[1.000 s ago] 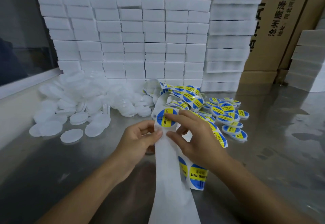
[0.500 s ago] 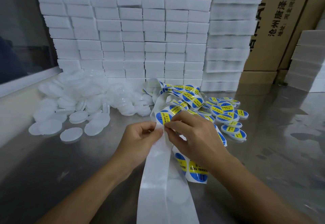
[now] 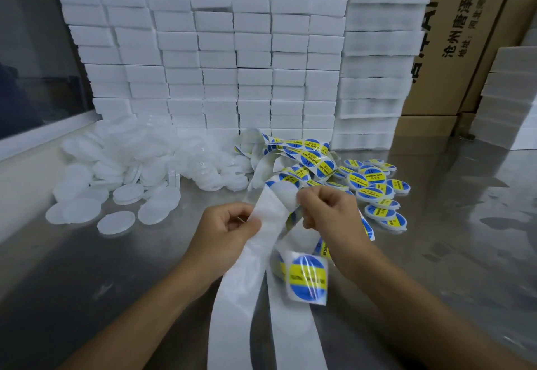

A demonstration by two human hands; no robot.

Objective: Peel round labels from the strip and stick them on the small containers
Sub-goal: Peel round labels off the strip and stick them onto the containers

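Strip (image 3: 255, 256) of white backing, pinched by the left hand (image 3: 223, 231) above the bench (image 3: 87, 282), now shows a bare patch where a blue-and-yellow label sat half a second ago. The right hand (image 3: 329, 215) has pulled rightward off the strip, fingers clenched; whether they hold the peeled label cannot be told.
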